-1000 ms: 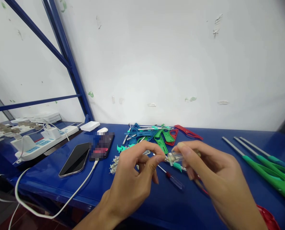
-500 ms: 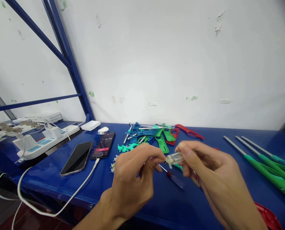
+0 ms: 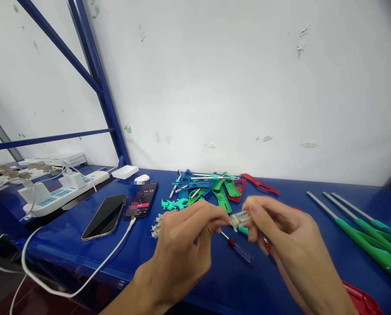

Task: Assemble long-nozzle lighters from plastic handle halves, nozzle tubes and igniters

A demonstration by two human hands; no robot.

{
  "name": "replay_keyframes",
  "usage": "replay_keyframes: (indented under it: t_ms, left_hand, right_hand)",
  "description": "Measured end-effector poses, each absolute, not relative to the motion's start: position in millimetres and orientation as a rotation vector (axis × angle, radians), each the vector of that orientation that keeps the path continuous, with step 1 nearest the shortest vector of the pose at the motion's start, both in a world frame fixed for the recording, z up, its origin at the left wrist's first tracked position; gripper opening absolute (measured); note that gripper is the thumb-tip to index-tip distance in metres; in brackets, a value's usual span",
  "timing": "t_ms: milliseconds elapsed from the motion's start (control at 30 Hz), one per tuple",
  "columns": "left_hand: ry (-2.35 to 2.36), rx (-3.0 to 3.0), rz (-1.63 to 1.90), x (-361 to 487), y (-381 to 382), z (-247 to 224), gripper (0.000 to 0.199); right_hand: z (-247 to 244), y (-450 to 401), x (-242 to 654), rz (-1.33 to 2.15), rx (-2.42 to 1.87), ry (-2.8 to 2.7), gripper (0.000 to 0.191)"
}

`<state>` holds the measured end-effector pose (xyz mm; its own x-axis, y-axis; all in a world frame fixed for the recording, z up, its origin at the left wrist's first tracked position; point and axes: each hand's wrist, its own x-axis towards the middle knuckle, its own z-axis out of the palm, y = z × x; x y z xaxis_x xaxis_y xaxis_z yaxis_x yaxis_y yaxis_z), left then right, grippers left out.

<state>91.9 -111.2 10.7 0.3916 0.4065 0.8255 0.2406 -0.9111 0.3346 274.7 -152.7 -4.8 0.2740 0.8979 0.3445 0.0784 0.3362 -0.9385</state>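
My right hand (image 3: 280,234) grips a small clear plastic cylinder (image 3: 242,218) between thumb and fingers. At the cylinder's left end, the thumb and forefinger of my left hand (image 3: 188,240) are pinched together; whatever they hold is too small to make out. Below the hands a screwdriver (image 3: 240,251) with a clear handle lies on the blue table (image 3: 228,284). Several small clear parts (image 3: 156,227) lie left of my left hand, partly hidden by it. Teal clips (image 3: 175,204) are just behind it.
Green, blue and red plastic handle pieces (image 3: 221,192) are heaped near the wall. Long green-handled rods (image 3: 356,223) lie at right, a red piece (image 3: 362,299) at the front right. Two phones (image 3: 105,216), a white cable (image 3: 83,286) and a power strip (image 3: 67,192) are at left.
The view has shifted slightly. Both hands keep nearly the same pose, with the clear cylinder still between them.
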Motion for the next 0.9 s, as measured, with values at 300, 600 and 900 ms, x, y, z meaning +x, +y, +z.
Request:
replay_keyframes:
  t_ms: [300, 600, 900]
  left_hand:
    - [0.681, 2.252, 1.557, 94.6, -104.5, 13.8, 0.017]
    - [0.716, 2.497, 1.240, 103.0, -102.0, -4.5, 0.020]
    - [0.506, 3.040, 0.536, 155.8, -103.9, -12.0, 0.027]
  right_hand:
    - [4.3, -149.7, 292.3, 0.711, -1.115, -1.231, 0.038]
    - [29.6, -185.9, 380.7, 0.137, -0.961, -0.793, 0.015]
    - [17.7, -203.8, 389.7, 0.076, -1.323, -1.068, 0.035]
